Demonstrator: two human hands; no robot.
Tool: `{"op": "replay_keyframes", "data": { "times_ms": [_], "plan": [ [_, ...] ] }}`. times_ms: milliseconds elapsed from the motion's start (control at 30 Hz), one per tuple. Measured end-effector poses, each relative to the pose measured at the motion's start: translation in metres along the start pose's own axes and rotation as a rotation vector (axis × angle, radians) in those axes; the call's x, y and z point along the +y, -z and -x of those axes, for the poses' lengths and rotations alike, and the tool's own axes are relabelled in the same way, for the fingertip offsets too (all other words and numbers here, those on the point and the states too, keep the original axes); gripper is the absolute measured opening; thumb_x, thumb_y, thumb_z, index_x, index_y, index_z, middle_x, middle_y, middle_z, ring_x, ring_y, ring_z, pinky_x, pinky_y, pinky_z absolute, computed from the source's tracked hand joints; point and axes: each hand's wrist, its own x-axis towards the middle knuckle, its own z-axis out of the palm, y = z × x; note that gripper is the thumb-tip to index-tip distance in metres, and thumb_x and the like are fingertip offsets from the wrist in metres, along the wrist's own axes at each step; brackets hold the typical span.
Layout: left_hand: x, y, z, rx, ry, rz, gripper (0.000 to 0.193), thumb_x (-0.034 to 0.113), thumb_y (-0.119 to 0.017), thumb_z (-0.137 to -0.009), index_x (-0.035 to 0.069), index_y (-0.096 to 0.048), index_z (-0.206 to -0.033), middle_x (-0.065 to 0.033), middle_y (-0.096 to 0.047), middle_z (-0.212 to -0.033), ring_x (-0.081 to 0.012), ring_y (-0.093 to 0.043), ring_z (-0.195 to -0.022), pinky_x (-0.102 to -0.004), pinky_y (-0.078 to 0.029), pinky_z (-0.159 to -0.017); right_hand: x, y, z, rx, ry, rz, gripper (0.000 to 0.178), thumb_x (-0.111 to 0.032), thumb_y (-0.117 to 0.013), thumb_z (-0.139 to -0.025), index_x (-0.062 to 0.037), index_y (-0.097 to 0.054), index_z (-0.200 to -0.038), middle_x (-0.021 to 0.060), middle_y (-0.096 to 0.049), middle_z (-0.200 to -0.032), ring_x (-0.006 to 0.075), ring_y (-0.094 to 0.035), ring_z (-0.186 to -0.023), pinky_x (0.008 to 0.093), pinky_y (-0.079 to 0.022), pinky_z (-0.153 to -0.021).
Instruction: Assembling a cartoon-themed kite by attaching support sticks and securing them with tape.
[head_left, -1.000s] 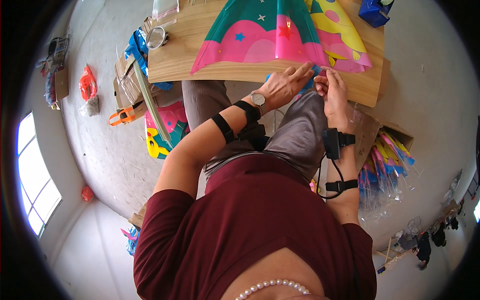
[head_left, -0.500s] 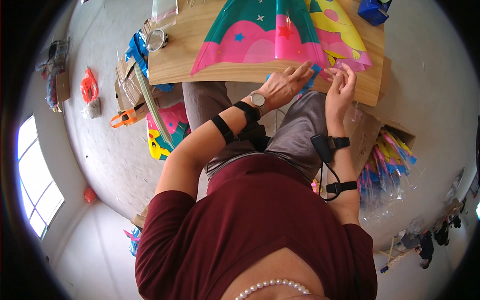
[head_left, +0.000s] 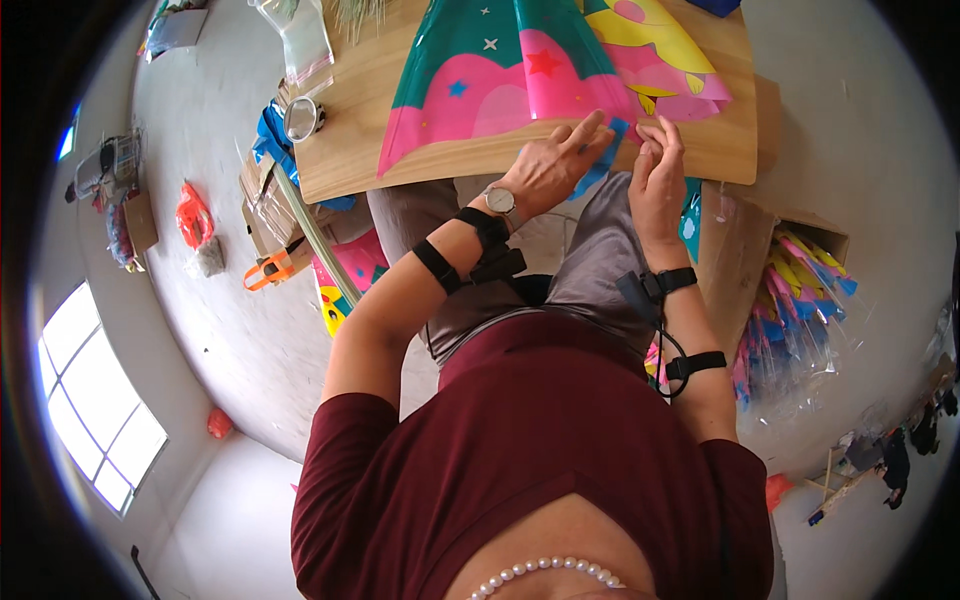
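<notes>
A glossy printed plastic sheet (head_left: 480,105), green above and pink below with stars, fans out over the wooden table (head_left: 345,165) and reaches its front edge. At the sheet's right corner a blue strip (head_left: 603,162) hangs over the edge. My left hand (head_left: 552,168), with a watch on its wrist, is closed at this strip, its fingers bent toward the right. Close beside it, my right hand (head_left: 658,185) has its fingers together in a pinch at the pink corner. The fingertips partly hide what they grip. Another sheet, yellow and pink (head_left: 668,60), lies behind on the right.
A roll of clear tape (head_left: 303,119) stands at the table's left edge, near clear plastic bags (head_left: 300,45) and thin sticks (head_left: 358,15). Right of my legs, a cardboard box (head_left: 735,270) holds several bagged colourful bundles (head_left: 795,300). Cardboard (head_left: 270,210) is stacked at the left.
The view has shifted slightly. My hands stay together at the sheet's corner; the right fingers have drawn closer together, and the blue strip shows more between the hands.
</notes>
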Motion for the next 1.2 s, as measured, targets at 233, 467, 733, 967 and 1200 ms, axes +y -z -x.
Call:
{"op": "replay_keyframes", "data": {
  "times_ms": [233, 467, 733, 967, 1200],
  "plan": [
    [-0.0043, 0.0053, -0.0009, 0.004, -0.039, -0.046, 0.068, 0.002, -0.065, -0.080, 0.012, -0.049, -0.145, -0.0122, -0.041, -0.153, -0.0331, -0.060, -0.118, -0.0399, -0.060, -0.083, 0.0025, 0.0024, 0.0005, -0.002, -0.011, -0.009, 0.043, -0.005, -0.052, -0.102, -0.0009, -0.041, -0.143, 0.0176, -0.066, -0.117, 0.0335, -0.065, -0.109, 0.0424, -0.050, -0.094],
    [-0.0034, 0.0033, 0.0003, 0.029, -0.034, -0.087, 0.067, 0.003, -0.065, -0.080, 0.009, -0.050, -0.144, -0.0124, -0.044, -0.151, -0.0319, -0.062, -0.114, -0.0388, -0.061, -0.081, 0.0008, 0.0023, 0.0007, -0.008, -0.022, -0.025, 0.042, -0.004, -0.051, -0.101, -0.0006, -0.041, -0.142, 0.0182, -0.065, -0.120, 0.0330, -0.064, -0.111, 0.0423, -0.050, -0.095],
    [-0.0012, 0.0031, 0.0000, 0.035, -0.032, -0.091, 0.064, 0.004, -0.064, -0.081, 0.008, -0.049, -0.144, -0.0134, -0.045, -0.150, -0.0317, -0.062, -0.112, -0.0391, -0.061, -0.079, 0.0006, 0.0027, 0.0006, -0.012, -0.021, -0.040, 0.042, -0.003, -0.051, -0.101, -0.0011, -0.041, -0.142, 0.0188, -0.064, -0.119, 0.0330, -0.064, -0.112, 0.0423, -0.050, -0.096],
    [-0.0014, 0.0048, -0.0001, 0.042, -0.023, -0.085, 0.060, 0.005, -0.063, -0.083, 0.007, -0.052, -0.141, -0.0122, -0.046, -0.150, -0.0303, -0.063, -0.111, -0.0385, -0.060, -0.081, 0.0010, 0.0031, 0.0009, -0.017, -0.022, -0.037, 0.042, -0.002, -0.051, -0.101, -0.0014, -0.041, -0.141, 0.0190, -0.063, -0.120, 0.0329, -0.064, -0.113, 0.0423, -0.050, -0.096],
    [-0.0008, 0.0030, -0.0003, 0.038, -0.019, -0.083, 0.058, 0.005, -0.062, -0.084, 0.007, -0.052, -0.140, -0.0123, -0.047, -0.149, -0.0298, -0.063, -0.110, -0.0391, -0.060, -0.081, 0.0004, 0.0027, 0.0002, -0.025, -0.024, -0.036, 0.042, -0.002, -0.051, -0.101, -0.0019, -0.041, -0.141, 0.0191, -0.063, -0.120, 0.0330, -0.064, -0.113, 0.0428, -0.051, -0.095]
  ]
}}
